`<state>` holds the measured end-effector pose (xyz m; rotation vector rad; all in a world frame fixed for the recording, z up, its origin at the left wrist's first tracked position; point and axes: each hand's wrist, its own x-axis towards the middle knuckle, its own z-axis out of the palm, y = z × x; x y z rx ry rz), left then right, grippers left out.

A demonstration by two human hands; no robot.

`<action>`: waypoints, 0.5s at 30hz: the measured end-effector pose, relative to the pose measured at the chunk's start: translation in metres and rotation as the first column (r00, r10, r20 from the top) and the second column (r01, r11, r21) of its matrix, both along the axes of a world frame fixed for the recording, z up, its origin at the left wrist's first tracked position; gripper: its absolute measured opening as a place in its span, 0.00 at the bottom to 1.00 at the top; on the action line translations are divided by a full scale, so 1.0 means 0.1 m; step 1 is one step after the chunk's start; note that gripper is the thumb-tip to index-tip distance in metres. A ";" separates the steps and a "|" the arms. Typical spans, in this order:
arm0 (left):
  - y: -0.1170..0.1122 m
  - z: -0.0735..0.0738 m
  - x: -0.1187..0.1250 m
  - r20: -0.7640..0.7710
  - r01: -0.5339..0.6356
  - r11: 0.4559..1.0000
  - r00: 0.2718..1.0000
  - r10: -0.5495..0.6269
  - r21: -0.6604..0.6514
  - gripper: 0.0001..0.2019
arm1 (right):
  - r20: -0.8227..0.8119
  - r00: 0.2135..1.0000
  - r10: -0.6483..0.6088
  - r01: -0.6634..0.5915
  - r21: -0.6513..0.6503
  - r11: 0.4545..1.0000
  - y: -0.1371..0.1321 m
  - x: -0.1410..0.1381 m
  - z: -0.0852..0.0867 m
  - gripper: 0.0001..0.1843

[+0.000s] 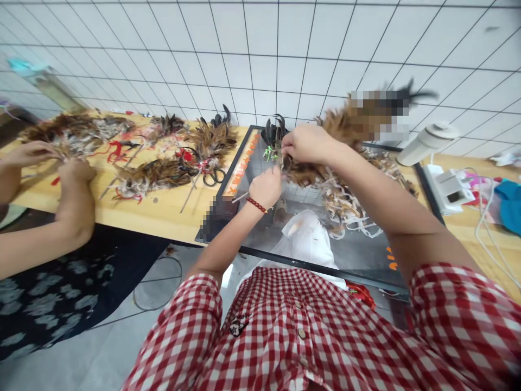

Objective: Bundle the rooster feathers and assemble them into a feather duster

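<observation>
Stick (240, 197) juts from left hand (266, 187), right hand (310, 144) just beyond.

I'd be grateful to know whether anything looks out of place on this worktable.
Only mildly: pale strands lie in a loose tangle on the dark panel, messier than the feather bundles farther left. Nothing looks plainly spilled or damaged.

A white tiled wall (260, 32) backs the wooden table (166, 209). At right, a white flask (429, 142) stands near a white power block (451, 190); a white cable (484, 217) trails beside blue cloth (510, 203). At far left, a teal-topped bottle (61, 92) is blurred.
</observation>
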<state>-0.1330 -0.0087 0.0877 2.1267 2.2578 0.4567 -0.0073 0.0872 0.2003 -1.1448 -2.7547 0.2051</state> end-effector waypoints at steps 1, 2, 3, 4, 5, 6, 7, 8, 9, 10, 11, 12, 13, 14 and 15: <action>-0.02 0.02 -0.02 -0.061 0.040 0.999 0.997 -0.039 0.010 0.25 | 0.058 0.998 -0.015 0.014 0.027 1.000 0.09 -0.06 0.04 0.09; -0.04 0.03 -0.03 -0.103 0.086 0.996 0.991 -0.083 0.022 0.27 | 0.100 0.995 -0.020 0.016 0.038 0.999 0.17 -0.13 0.06 0.09; -0.05 0.05 -0.05 -0.129 0.132 0.991 0.983 -0.127 0.031 0.28 | 0.126 0.992 -0.012 0.008 0.034 0.999 0.23 -0.22 0.06 0.08; -0.05 0.07 -0.07 -0.142 0.175 0.984 0.976 -0.168 0.035 0.28 | 0.129 0.992 0.007 -0.010 0.023 1.000 0.26 -0.31 0.04 0.07; -0.05 0.10 -0.10 -0.148 0.211 0.977 0.968 -0.204 0.036 0.27 | 0.106 0.994 0.025 -0.026 0.011 1.000 0.28 -0.39 0.02 0.06; -0.04 0.13 -0.14 -0.153 0.240 0.970 0.961 -0.232 0.033 0.26 | 0.057 0.998 0.035 -0.035 -0.001 0.999 0.29 -0.47 0.00 0.04; -0.03 0.16 -0.19 -0.161 0.261 0.965 0.954 -0.253 0.028 0.26 | -0.012 0.999 0.037 -0.037 -0.017 0.999 0.31 -0.51 -0.02 0.02; -0.02 0.19 -0.26 -0.173 0.275 0.961 0.948 -0.267 0.024 0.25 | -0.092 0.995 0.036 -0.039 -0.038 0.999 0.34 -0.51 -0.02 0.02; -0.02 0.23 -0.34 -0.190 0.287 0.958 0.941 -0.278 0.020 0.25 | -0.167 0.986 0.031 -0.044 -0.071 0.996 0.39 -0.46 -0.01 0.03; -0.02 0.26 -0.45 -0.208 0.288 0.957 0.938 -0.278 0.020 0.25 | -0.227 0.974 0.016 -0.045 -0.121 0.992 0.45 -0.36 0.02 0.05; -0.03 0.30 -0.58 -0.221 0.294 0.955 0.934 -0.282 0.026 0.24 | -0.268 0.963 -0.014 -0.037 -0.184 0.982 0.53 -0.19 0.07 0.06; -0.04 0.34 -0.71 -0.233 0.285 0.958 0.934 -0.270 0.033 0.23 | -0.280 0.958 -0.060 -0.014 -0.257 0.966 0.61 0.02 0.11 0.06; -0.06 0.38 -0.86 -0.248 0.279 0.960 0.931 -0.267 0.015 0.21 | -0.280 0.949 -0.141 0.043 -0.329 0.943 0.70 0.28 0.15 0.07; -0.07 0.42 -1.01 -0.268 0.274 0.962 0.927 -0.264 0.001 0.20 | -0.261 0.931 -0.257 0.143 -0.386 0.912 0.78 0.55 0.18 0.10; -0.09 0.47 -1.14 -0.281 0.267 0.964 0.924 -0.260 -0.013 0.18 | -0.233 0.897 -0.376 0.258 -0.415 0.872 0.84 0.84 0.18 0.12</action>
